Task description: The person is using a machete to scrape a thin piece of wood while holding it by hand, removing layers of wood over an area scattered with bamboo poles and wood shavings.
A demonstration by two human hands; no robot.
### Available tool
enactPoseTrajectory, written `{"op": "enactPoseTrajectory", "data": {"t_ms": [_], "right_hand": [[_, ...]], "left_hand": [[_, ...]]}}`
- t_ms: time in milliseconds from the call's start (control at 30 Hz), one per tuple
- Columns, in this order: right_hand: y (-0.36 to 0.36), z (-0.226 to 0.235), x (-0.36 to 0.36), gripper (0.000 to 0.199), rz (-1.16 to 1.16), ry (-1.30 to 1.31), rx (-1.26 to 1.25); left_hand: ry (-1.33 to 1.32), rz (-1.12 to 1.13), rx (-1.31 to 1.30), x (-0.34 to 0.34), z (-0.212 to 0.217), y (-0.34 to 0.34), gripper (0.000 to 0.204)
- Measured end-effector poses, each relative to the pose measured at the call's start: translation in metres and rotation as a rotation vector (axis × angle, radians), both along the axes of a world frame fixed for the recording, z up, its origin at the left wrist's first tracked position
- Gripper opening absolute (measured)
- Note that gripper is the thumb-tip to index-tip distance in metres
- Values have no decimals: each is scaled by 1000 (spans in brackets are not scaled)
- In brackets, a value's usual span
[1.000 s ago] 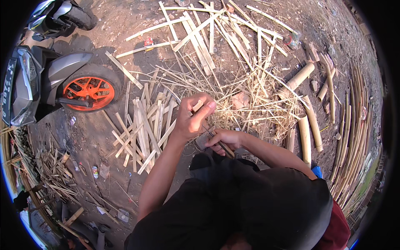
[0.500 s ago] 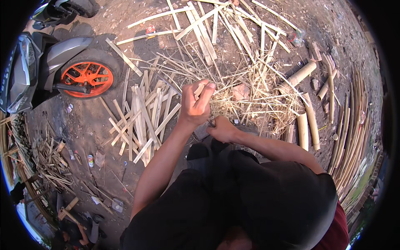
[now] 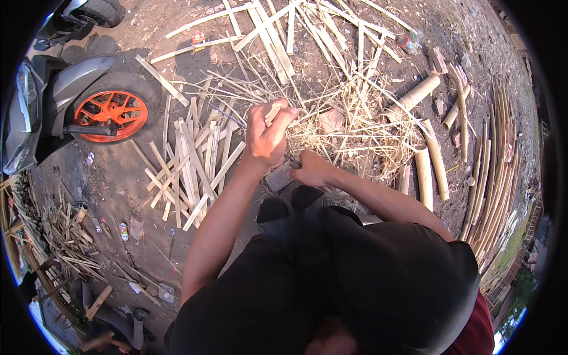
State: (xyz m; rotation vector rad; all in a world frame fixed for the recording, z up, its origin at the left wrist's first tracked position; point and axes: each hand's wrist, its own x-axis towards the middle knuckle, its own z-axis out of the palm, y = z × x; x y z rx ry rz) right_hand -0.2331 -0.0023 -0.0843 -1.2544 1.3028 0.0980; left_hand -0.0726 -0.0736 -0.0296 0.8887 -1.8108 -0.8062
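Observation:
My left hand is closed around a short pale bamboo strip, held upright above the ground. Just below and to its right, my right hand grips a knife handle; a thin dark blade runs from it toward the left hand. The two hands nearly touch. Under them lie flat split bamboo strips and a tangle of thin bamboo shavings. My dark-clothed body hides the ground below the hands.
A motorbike with an orange wheel stands at the left. Round bamboo sections lie at the right, with long poles beyond. More split strips lie at the far side, scraps at lower left.
The view has shifted slightly, so the hands sit lower in the picture. My left hand has stayed closed on the bamboo strip and my right hand has stayed close beneath it.

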Motion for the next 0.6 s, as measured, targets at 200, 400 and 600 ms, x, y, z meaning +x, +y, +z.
{"op": "enactPoseTrajectory", "data": {"t_ms": [200, 400, 600], "right_hand": [[14, -6, 10, 35, -94, 87, -237], [9, -1, 11, 36, -67, -37, 3], [22, -84, -18, 37, 2, -54, -35]], "left_hand": [[63, 44, 142, -5, -6, 0, 10], [31, 174, -134, -4, -22, 8, 26], [176, -140, 604, -20, 23, 18, 29]]}}
